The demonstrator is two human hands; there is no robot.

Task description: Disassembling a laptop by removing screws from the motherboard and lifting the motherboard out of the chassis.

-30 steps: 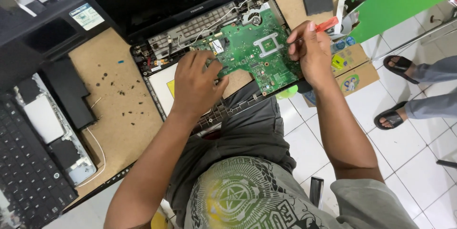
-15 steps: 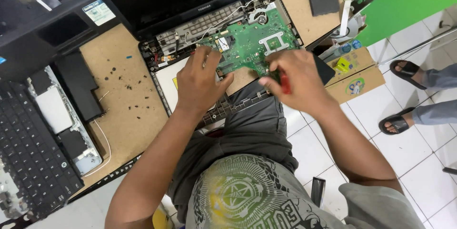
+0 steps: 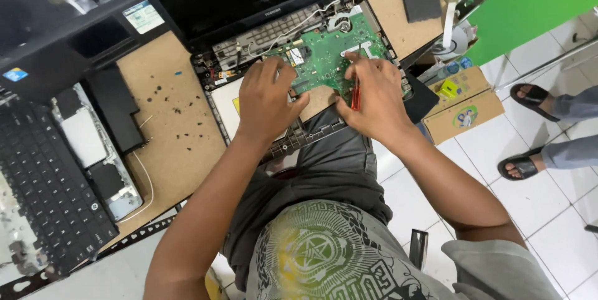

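Right hand (image 3: pixel 372 97) with screwdriver (image 3: pixel 355 97) moved onto green board (image 3: pixel 324 57)

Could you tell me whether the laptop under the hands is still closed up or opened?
Opened: the laptop has no keyboard cover, and its green board lies bare under both hands.

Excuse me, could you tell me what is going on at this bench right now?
A person is working on an opened laptop on a wooden bench. The left hand rests on the edge of the green circuit board inside the laptop's base, and the right hand holds a red-handled tool against the board. A detached keyboard lies to the left.
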